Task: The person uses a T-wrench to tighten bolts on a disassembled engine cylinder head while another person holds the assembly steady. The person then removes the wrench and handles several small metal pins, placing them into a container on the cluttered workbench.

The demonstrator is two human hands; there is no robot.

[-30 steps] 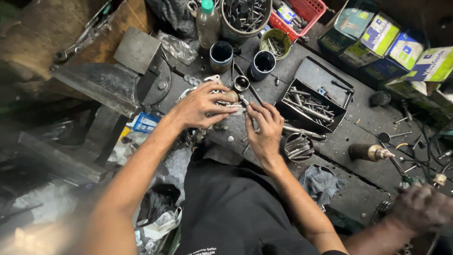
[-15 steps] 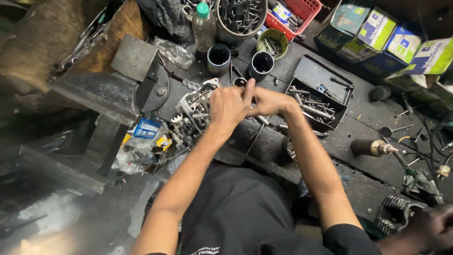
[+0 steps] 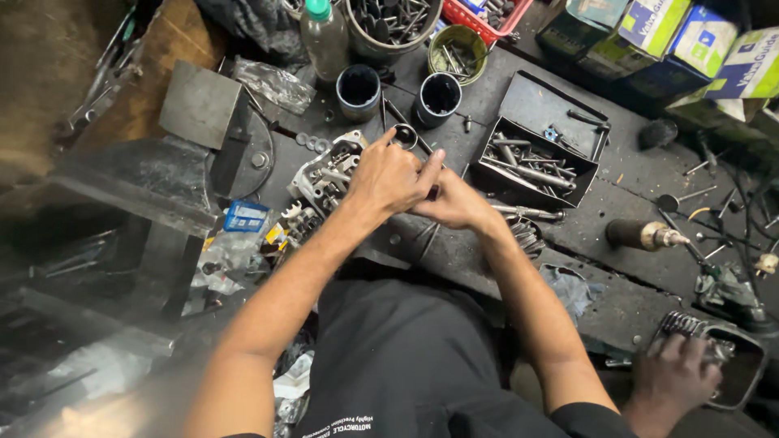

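My left hand [image 3: 389,174] and my right hand [image 3: 456,204] are pressed together over the greasy workbench [image 3: 617,203], the left lying over the right. A small dark part [image 3: 432,193] shows between them, gripped by the right hand; most of it is hidden. My left index finger points toward a small metal ring [image 3: 403,135]. A grey engine cylinder head [image 3: 324,174] with valve springs lies just left of my left hand.
A black tray [image 3: 527,162] of bolts and valves sits right of my hands. Two dark cups [image 3: 358,85], a bottle [image 3: 323,32], a parts bucket [image 3: 393,20] and cardboard boxes [image 3: 698,40] line the back. Another person's hand [image 3: 677,373] rests on a finned metal part [image 3: 734,357] at bottom right.
My two hands, apart a second ago, have come together and stay clasped beside the cylinder head. The view has shifted slightly, and the other person's hand has moved onto the finned part.
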